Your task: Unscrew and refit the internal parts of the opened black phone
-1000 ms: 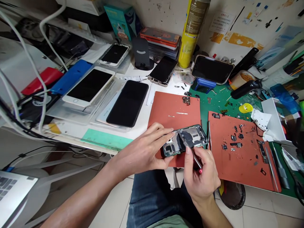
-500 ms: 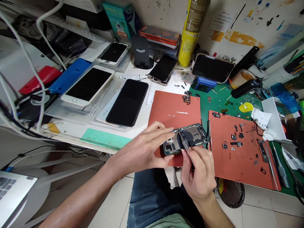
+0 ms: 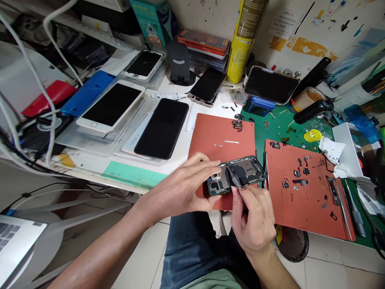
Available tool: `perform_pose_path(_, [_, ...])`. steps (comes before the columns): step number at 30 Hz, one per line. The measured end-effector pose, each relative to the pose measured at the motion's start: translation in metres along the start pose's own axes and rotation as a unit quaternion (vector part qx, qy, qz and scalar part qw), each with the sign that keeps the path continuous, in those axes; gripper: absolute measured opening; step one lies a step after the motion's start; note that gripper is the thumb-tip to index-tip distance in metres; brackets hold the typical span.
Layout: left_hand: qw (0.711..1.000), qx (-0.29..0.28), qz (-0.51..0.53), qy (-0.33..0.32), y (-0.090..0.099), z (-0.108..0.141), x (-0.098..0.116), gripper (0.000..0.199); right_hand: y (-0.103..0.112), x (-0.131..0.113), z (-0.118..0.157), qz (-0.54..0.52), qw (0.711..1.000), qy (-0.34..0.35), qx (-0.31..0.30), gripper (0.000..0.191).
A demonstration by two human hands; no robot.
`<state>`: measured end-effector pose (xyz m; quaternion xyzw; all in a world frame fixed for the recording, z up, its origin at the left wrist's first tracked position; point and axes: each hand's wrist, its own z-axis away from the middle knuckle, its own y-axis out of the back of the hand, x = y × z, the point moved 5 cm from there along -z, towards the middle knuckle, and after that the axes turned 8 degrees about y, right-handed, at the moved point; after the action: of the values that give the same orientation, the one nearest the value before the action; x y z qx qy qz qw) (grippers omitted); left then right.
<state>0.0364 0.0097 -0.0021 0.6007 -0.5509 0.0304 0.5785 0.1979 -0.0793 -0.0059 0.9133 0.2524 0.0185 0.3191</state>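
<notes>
An opened phone housing, its inside facing up, is tilted over the left reddish-brown mat. My left hand grips its left end, fingers along the far edge and thumb at the near edge. Between thumb and fingers, my right hand pinches a slim tool with a ridged grip, seemingly tweezers. Their tip points into the middle of the housing, at a dark area; whether it touches cannot be made out. Two thin metal strips and a small metal part lie on the mat beyond.
Small phone parts are scattered over the right mat, with metal tools along its right side. A black phone and a white phone lie left. A yellow spray can and a propped phone stand behind.
The right hand and tweezers have shifted very slightly right relative to the housing. The left hand keeps its hold on the phone housing. The camera view has moved a little.
</notes>
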Motion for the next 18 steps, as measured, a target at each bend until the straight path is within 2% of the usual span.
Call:
perform_pose_path(3, [1.0, -0.005, -0.007, 0.001, -0.0003, 0.0005, -0.0005, 0.048, -0.0005, 0.0006, -0.0005, -0.01, 1.0, -0.007, -0.016, 0.026])
perform_pose_path(9, [1.0, -0.002, -0.001, -0.002, 0.0008, -0.001, 0.0013, 0.044, -0.0018, 0.0003, -0.0027, -0.003, 1.0, 0.005, 0.013, 0.021])
perform_pose_path(13, [1.0, -0.001, 0.01, 0.002, 0.0011, -0.0017, 0.0011, 0.042, -0.0033, 0.0018, -0.0029, -0.015, 1.0, -0.017, 0.015, 0.023])
perform_pose_path(18, [1.0, 0.0, 0.013, 0.002, 0.0014, -0.0014, 0.0007, 0.036, -0.0042, -0.0003, -0.0045, -0.016, 1.0, -0.007, 0.015, 0.028])
